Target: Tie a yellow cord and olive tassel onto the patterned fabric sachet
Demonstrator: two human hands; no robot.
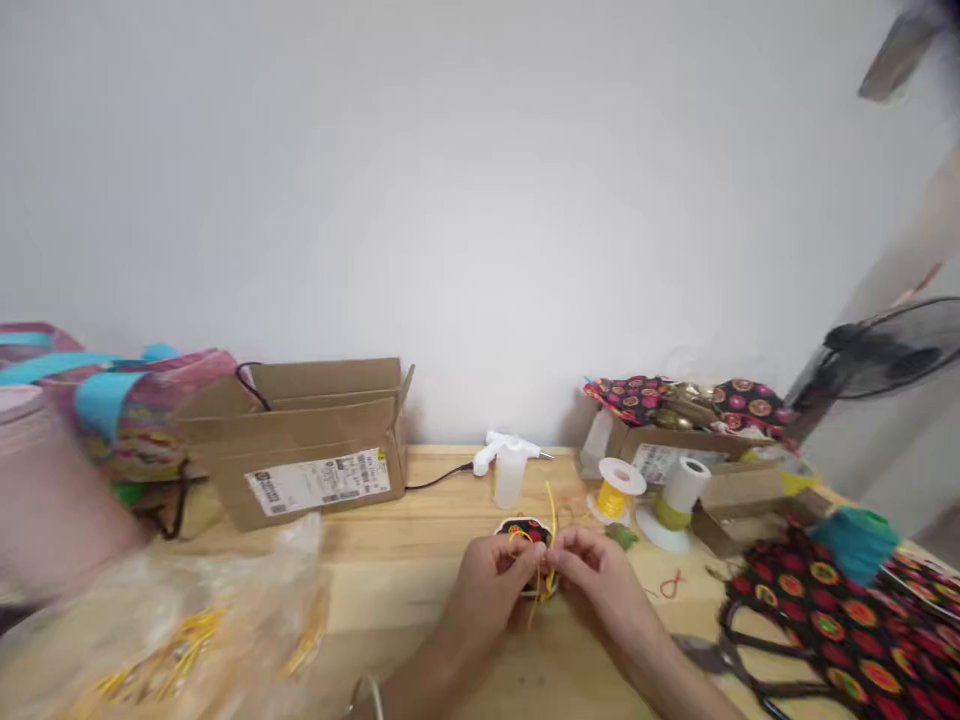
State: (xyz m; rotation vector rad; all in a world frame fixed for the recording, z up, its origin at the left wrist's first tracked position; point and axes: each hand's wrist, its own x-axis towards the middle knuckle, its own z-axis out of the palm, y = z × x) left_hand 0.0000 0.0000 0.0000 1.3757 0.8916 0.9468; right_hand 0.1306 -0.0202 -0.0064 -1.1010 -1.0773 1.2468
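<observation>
My left hand [491, 590] and my right hand [604, 575] meet near the middle of the wooden table, both with thumb and fingers pinched on a thin yellow cord [553, 510]. One end of the cord stands up between the hands, and a loop of it curves by the left fingers. Under the fingertips lies a small dark patterned fabric piece [525, 525] with a pale edge, partly hidden by my hands. Just beyond the right hand are a spool of yellow cord [613, 495] and a small green item [622, 536].
Scissors [765, 650] and patterned cloth [847, 610] lie at right, below an open carton [652, 450] and a white spool [684, 490]. A white corded tool rests in a bottle [511, 475]. At left stand a cardboard box [315, 450] and plastic bags [225, 610] holding yellow strands.
</observation>
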